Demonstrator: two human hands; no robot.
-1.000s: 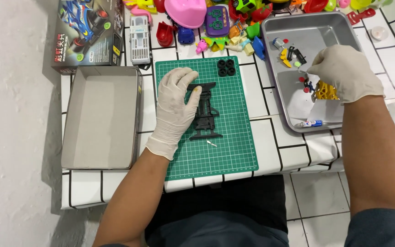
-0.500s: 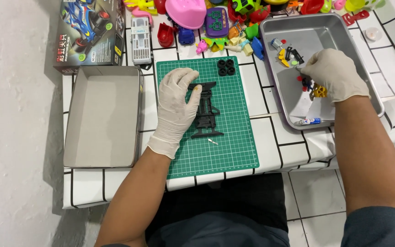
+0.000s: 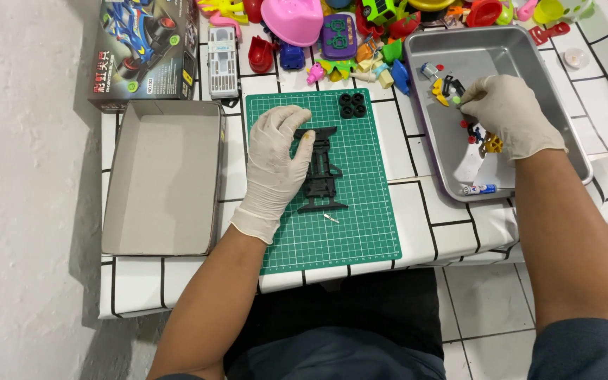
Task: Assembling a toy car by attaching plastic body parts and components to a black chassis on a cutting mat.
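A black toy-car chassis (image 3: 321,172) lies on a green cutting mat (image 3: 350,232). My left hand (image 3: 276,165), in a white glove, rests on the chassis's left side and holds it down. My right hand (image 3: 508,112), also gloved, reaches into a metal tray (image 3: 515,53) and pinches a small part among yellow, red and black pieces (image 3: 445,88). What it pinches is too small to name. Several black wheels (image 3: 352,105) sit at the mat's top edge, and a small white pin (image 3: 331,219) lies below the chassis.
An open cardboard box lid (image 3: 163,176) sits left of the mat, the printed toy-car box (image 3: 142,49) behind it. Colourful plastic toys (image 3: 339,35) crowd the table's far edge. A small tube (image 3: 478,188) lies in the tray's near corner.
My right hand has moved up and left inside the tray, from the yellow gear toward the pieces at the tray's upper left. The left hand has stayed on the chassis.
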